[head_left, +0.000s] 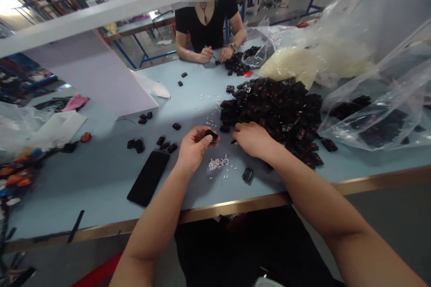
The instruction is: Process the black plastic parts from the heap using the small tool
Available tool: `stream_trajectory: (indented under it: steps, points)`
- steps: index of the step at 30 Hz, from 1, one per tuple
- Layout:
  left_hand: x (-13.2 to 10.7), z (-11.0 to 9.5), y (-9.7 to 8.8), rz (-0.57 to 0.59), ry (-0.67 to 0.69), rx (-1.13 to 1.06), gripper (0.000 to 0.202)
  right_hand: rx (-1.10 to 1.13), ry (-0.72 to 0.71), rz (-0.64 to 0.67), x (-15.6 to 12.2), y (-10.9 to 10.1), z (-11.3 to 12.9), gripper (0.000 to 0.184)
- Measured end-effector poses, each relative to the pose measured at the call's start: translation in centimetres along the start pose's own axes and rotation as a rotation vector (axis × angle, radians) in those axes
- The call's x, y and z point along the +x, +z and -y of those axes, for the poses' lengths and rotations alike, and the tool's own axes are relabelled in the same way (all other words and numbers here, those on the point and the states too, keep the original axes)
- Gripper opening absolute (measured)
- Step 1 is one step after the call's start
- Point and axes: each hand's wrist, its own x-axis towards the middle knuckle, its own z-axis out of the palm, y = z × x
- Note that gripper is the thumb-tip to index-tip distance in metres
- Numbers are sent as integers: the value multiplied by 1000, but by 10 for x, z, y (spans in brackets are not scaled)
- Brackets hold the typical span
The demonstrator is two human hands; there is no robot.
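Many black parts, one in left hand, right hand touching, phone near

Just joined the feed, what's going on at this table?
A person seated at a light blue table holds a small black plastic part in their left hand. Their right hand lies against a large heap of similar black parts. Small white pieces are scattered below the hands, beside a black smartphone. Across the table, a co-worker's hands are beside a smaller heap of black parts.
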Motion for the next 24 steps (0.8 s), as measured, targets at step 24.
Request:
stream_trajectory:
  steps: [24]
  points:
    - [-4,2,-1,187,16,-22,32,1184,105,-430,6,3,8,13]
